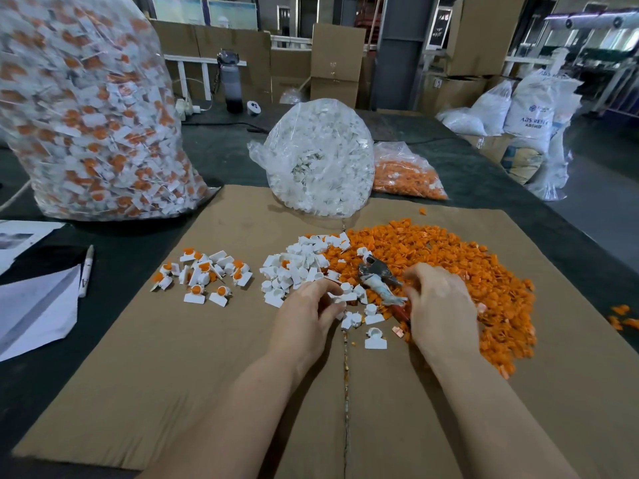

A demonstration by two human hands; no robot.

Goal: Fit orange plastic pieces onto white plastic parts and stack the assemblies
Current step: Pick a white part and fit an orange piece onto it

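**Two hands dig in the piles**

Both hands reach onto the cardboard [145,357], a little apart from each other. Left hand [306,314] sits at the edge of the white parts [297,267], with its fingers curled down among them. It may be pinching one white part, but I cannot tell for sure. Right hand [441,305] lies on the near side of the orange pieces [449,261], fingers bent down into the pile. I cannot tell if it holds anything.

Between the two hands lies one metal tool [378,280] with a wrapped handle, on top of the pieces.

I count three loose piles on the cardboard. One is white, in the middle. One is orange, big, on the right, too many to count. One is a small pile of done parts [204,274] on the left, white with orange fitted in, about twenty.

I count three clear bags behind. One big bag [83,108] on the left holds done parts. One white bag [321,157] is in the middle. One orange bag [408,174] is just beside it on the right.

One pen [86,271] lies left of the cardboard. One bottle [231,81] stands far back.
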